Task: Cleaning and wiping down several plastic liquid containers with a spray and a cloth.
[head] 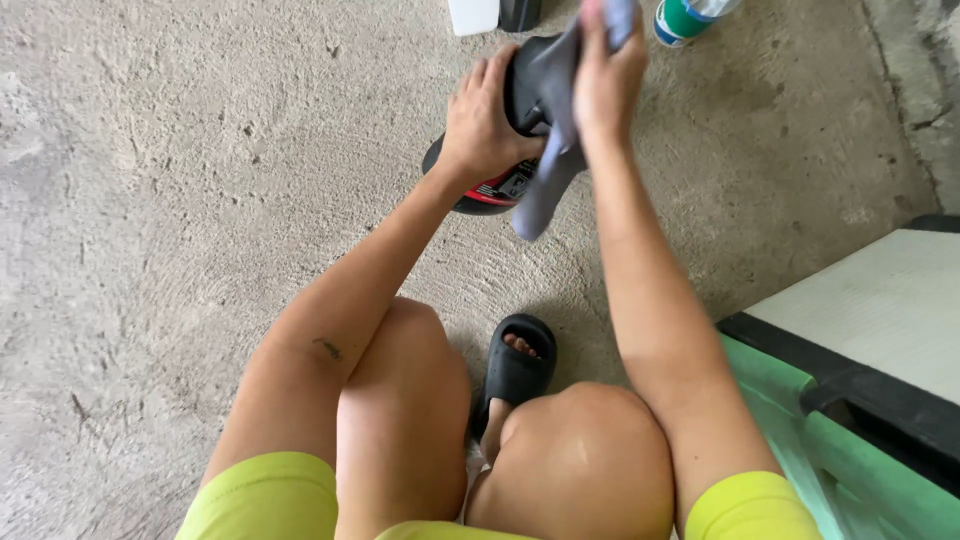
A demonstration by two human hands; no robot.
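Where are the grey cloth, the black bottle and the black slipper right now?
grey cloth [545,195]: head view, on its hanging lower end.
black bottle [522,85]: head view, on its upper body.
black slipper [515,375]: head view, on its strap.

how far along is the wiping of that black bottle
Done: nothing shows as finished; whether the black plastic bottle with a red label is clean cannot be told. In hand: the left hand steadies it while the right hand presses a grey cloth against its top. Left: its lower, labelled part looks unwiped.
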